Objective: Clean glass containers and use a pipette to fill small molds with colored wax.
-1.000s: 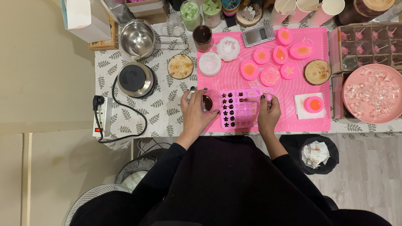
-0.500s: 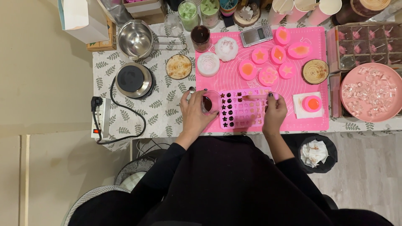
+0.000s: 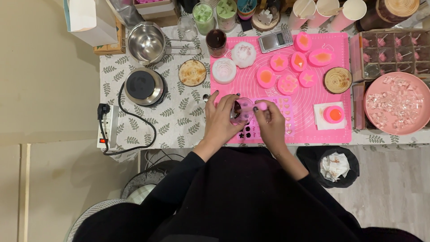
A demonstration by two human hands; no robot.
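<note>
While hands (image 3: 222, 117) (image 3: 270, 122) work, white box (image 3: 89, 20) sits back-left

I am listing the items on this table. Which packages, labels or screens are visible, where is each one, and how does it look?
Digital scale: top of the pink mat, small grey rectangle; its screen is too small to make out.
White box: top left corner, plain carton.
Open cardboard box: top edge, behind the steel bowl, brown.
No readable labels visible.
</note>
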